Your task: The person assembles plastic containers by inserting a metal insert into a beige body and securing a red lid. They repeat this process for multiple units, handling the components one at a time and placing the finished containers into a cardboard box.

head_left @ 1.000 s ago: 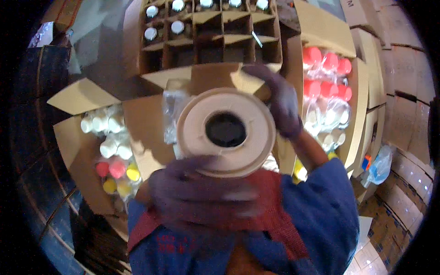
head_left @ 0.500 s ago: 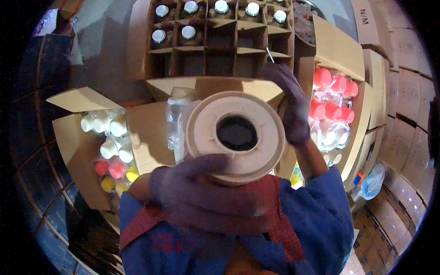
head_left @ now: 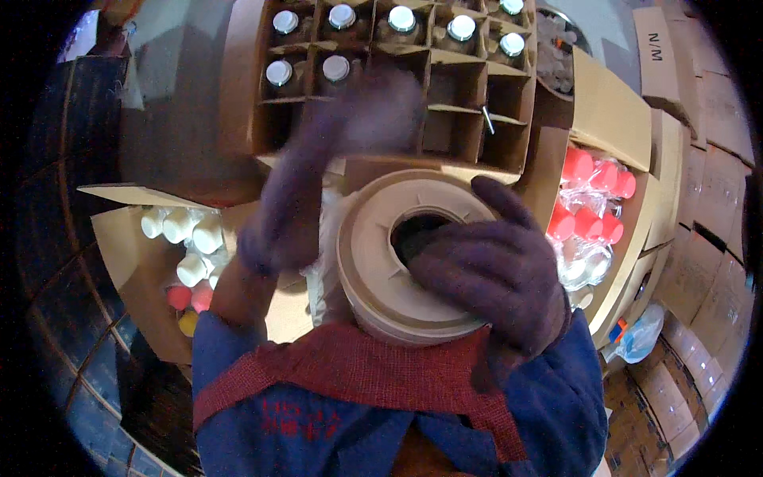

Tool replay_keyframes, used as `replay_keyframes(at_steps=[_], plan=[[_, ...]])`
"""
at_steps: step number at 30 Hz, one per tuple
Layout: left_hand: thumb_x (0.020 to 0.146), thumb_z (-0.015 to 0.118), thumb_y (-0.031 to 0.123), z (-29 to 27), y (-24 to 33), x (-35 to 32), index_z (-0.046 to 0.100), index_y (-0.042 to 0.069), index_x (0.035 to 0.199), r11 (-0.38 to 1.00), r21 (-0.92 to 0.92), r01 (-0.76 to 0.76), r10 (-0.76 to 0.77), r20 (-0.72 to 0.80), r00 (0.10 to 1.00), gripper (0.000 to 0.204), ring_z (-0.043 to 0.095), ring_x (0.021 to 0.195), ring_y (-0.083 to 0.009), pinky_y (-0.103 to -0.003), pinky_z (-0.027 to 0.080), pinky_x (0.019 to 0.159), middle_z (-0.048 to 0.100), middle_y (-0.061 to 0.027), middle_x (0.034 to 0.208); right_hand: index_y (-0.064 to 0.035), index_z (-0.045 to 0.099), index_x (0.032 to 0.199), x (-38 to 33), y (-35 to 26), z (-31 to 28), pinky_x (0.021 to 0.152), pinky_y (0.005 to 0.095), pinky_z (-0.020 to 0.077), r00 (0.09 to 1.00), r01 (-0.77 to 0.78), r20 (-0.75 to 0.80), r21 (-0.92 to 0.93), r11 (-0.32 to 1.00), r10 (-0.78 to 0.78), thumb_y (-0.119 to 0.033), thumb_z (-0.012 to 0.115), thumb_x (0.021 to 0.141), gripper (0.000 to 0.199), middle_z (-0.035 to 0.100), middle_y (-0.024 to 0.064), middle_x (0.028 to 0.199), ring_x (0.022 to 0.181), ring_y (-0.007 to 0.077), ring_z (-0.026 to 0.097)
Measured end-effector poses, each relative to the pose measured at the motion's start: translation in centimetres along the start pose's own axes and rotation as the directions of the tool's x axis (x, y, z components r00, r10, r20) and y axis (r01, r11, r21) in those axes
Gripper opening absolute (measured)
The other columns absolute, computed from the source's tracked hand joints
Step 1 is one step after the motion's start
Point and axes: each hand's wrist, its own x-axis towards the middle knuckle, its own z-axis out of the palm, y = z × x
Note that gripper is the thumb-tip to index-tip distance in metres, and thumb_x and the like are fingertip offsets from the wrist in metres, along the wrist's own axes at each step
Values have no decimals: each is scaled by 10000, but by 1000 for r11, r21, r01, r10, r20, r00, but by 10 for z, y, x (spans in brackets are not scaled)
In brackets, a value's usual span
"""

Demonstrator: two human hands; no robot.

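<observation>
The tan tape roll (head_left: 413, 254) sits against the chest, bore facing up, right hand (head_left: 493, 270) fingers spread flat over its rim at three o'clock, the blurred left hand (head_left: 318, 183) raised at eleven o'clock, its fingers unreadable.

Brown divided carton (head_left: 445, 87) top centre, white-capped bottles (head_left: 401, 17) in cells, several cells bare. Open carton (head_left: 135, 262) left: white, pink, yellow caps. Open carton (head_left: 636, 199) right: red-capped bottles in clear wrap. Stacked brown cartons (head_left: 699, 191) far right. Blue-clear bag (head_left: 640, 338) lower right.
</observation>
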Motion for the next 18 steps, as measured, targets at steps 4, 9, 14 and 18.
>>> replay_keyframes(at_steps=[4, 9, 14, 18], plan=[[838, 525, 559, 12, -14, 4, 521, 36, 1245, 997, -47, 54, -57, -73, 996, 663, 553, 1087, -331, -453, 415, 940, 545, -172, 1231, -34, 654, 961, 2, 38, 10, 902, 481, 467, 995, 95, -71, 381, 920, -74, -640, 404, 851, 665, 651, 117, 920, 871, 257, 638], [835, 528, 566, 26, 10, -8, 521, 38, 1249, 1000, -26, -10, 9, -15, 1000, 671, 562, 1075, -331, -453, 425, 930, 547, -173, 1227, -56, 607, 1078, 16, 61, 24, 933, 470, 447, 947, -7, -128, 909, 416, 295, -507, 457, 897, 509, 618, 109, 1016, 961, 273, 600], [832, 531, 573, -7, -69, 42, 520, 40, 1252, 947, -266, 180, -256, -287, 923, 679, 571, 1062, -331, -452, 435, 920, 550, -175, 1224, -58, 558, 1153, 17, 140, 63, 966, 447, 428, 682, 191, -233, 972, 139, 694, -493, 422, 918, 513, 578, 121, 1110, 1039, 290, 557], [829, 533, 578, -21, -235, 65, 520, 41, 1255, 828, 170, 534, -505, -187, 843, 686, 579, 1052, -331, -452, 443, 912, 551, -176, 1221, -60, 519, 1214, -10, 246, 75, 992, 429, 413, 353, 281, -114, 960, 11, 929, -482, 394, 935, 521, 546, 130, 1185, 1101, 303, 523]])
